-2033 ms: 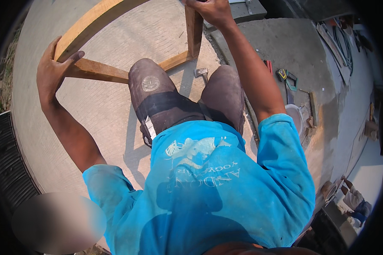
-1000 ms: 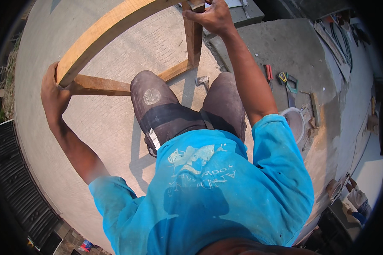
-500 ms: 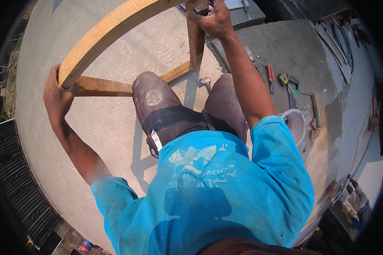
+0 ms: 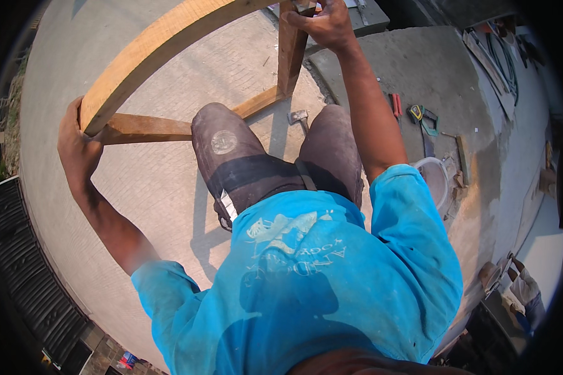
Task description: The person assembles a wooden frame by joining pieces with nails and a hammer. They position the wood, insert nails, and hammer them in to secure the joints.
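Observation:
A wooden frame (image 4: 162, 44) of thick pale beams stands in front of me, with a long top beam, an upright post (image 4: 291, 56) and a lower crossbar (image 4: 150, 128). My left hand (image 4: 75, 140) grips the left end of the top beam where it meets the crossbar. My right hand (image 4: 322, 22) is closed around the top of the upright post at the far end. My legs in dark trousers and my blue shirt fill the lower middle of the view.
A hammer (image 4: 298, 117) lies on the paved ground beyond my knees. Hand tools (image 4: 419, 115) and a white bucket (image 4: 436, 178) sit on the concrete slab to the right. A dark metal grate (image 4: 25, 281) runs along the lower left.
The frame and both hands have stayed together while the view shifted slightly; the left hand slid a little lower on the beam's end. Both grips remain.

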